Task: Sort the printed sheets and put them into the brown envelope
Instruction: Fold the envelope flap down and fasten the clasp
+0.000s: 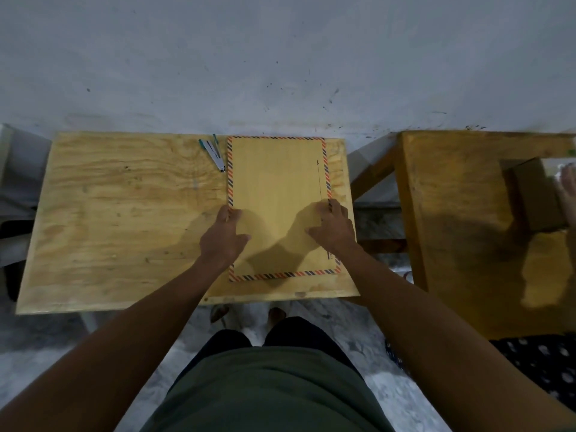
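Observation:
A brown envelope [277, 182] with a red-and-blue striped border lies flat on the right part of the plywood table [118, 213], its long side running away from me. My left hand [223, 236] holds its left edge, thumb resting on top of the paper. My right hand [333, 227] grips the right edge at about the same height. No printed sheets show anywhere; whether any are inside the envelope cannot be told.
A teal and silver stapler [212, 154] lies just left of the envelope's far corner. A second wooden table [461, 213] stands to the right with a cardboard box [536, 194] and another person's hand [567, 188] on it. A grey wall is behind.

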